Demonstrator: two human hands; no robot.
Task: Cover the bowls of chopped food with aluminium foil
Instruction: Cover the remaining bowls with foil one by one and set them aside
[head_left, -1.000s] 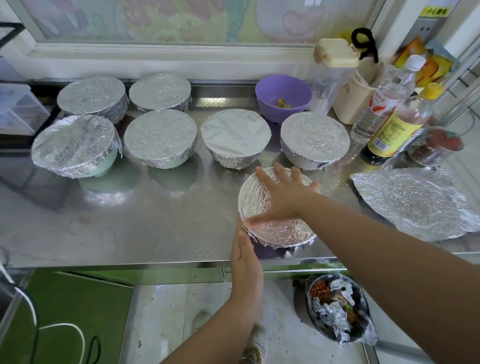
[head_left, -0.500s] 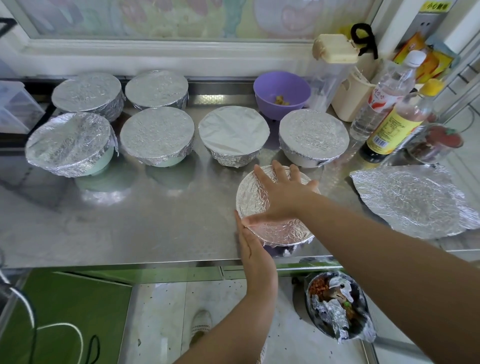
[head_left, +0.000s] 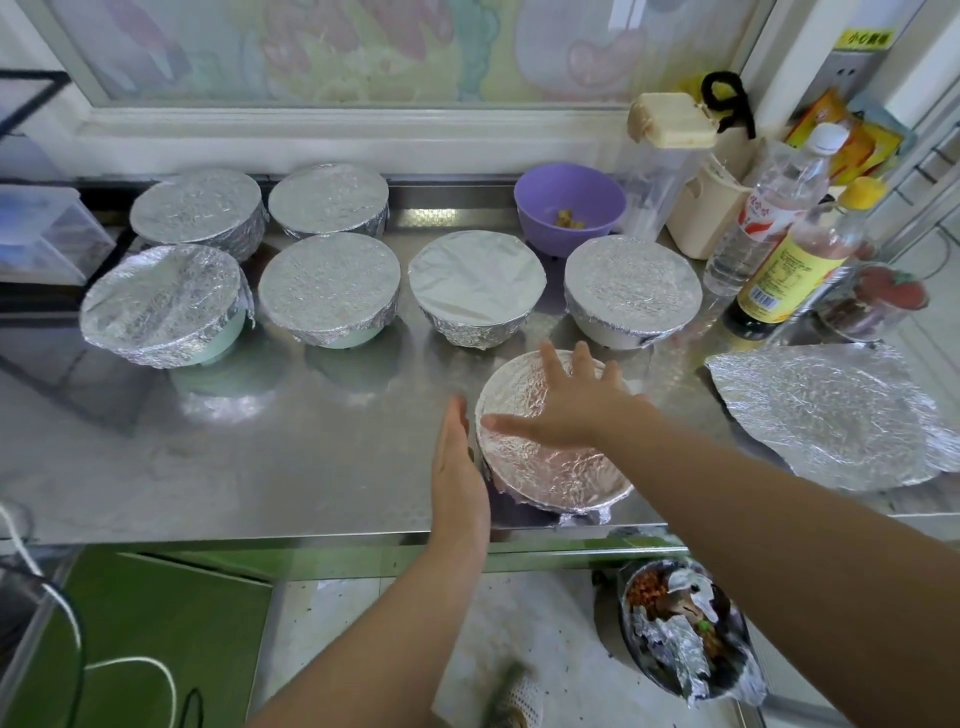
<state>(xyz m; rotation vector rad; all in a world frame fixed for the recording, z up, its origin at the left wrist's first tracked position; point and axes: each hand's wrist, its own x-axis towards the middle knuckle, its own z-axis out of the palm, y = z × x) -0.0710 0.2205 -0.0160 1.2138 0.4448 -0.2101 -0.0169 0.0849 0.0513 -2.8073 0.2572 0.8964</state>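
Observation:
A foil-covered bowl (head_left: 550, 467) stands near the front edge of the steel counter (head_left: 260, 457). My right hand (head_left: 566, 410) lies flat on top of its foil, fingers spread and straight. My left hand (head_left: 457, 467) presses flat against the bowl's left side, fingers straight. Several other foil-covered bowls (head_left: 327, 286) stand in two rows behind it. A purple bowl (head_left: 569, 208) at the back is uncovered and holds a little chopped food. A loose crumpled foil sheet (head_left: 831, 415) lies on the counter at the right.
Bottles (head_left: 789, 265), a clear jug with a cream lid (head_left: 670, 124) and a cream container (head_left: 706, 213) crowd the back right corner. A small jar (head_left: 872, 306) stands by the bottles. On the floor below, a bin (head_left: 685, 634) holds scraps and foil. A white cable (head_left: 78, 639) hangs at left.
My left hand has slid forward along the bowl's left side, from its front-left edge. My right hand stays flat on the foil top. The bowl has not moved.

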